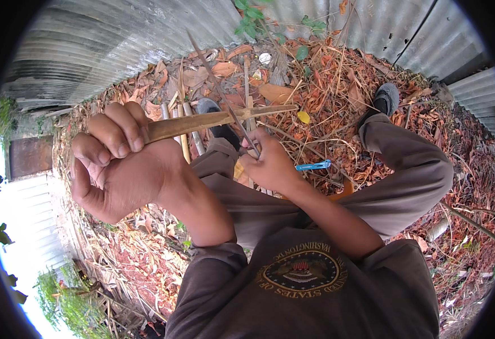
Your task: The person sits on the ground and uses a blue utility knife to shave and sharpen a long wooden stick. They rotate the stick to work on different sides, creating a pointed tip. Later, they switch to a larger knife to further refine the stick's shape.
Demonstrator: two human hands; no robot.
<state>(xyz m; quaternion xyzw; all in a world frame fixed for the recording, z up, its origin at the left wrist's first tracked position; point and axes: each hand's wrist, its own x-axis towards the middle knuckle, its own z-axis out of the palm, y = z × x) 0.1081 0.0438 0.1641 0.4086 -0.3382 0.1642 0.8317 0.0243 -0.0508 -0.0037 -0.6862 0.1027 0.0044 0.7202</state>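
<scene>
My left hand (126, 161) is raised on the left, its fingers closed on the thick end of a split bamboo piece (194, 122). The piece points rightward and narrows to a thin tip. My right hand (270, 164), low in the middle, pinches the lower end of a long, thin, dark strip (213, 76). This strip slants up and left to a pointed end and crosses the bamboo at about its middle. Whether it is metal or wood, I cannot tell. A light-blue box cutter (313, 165) lies just right of my right hand.
Several cut sticks (184, 135) lie beyond my left wrist. Dry leaves and twigs (338, 90) cover the ground, with a yellow leaf (303, 117) among them. My bent legs (406, 164) spread on both sides. Corrugated metal sheets (117, 45) wall off the far side.
</scene>
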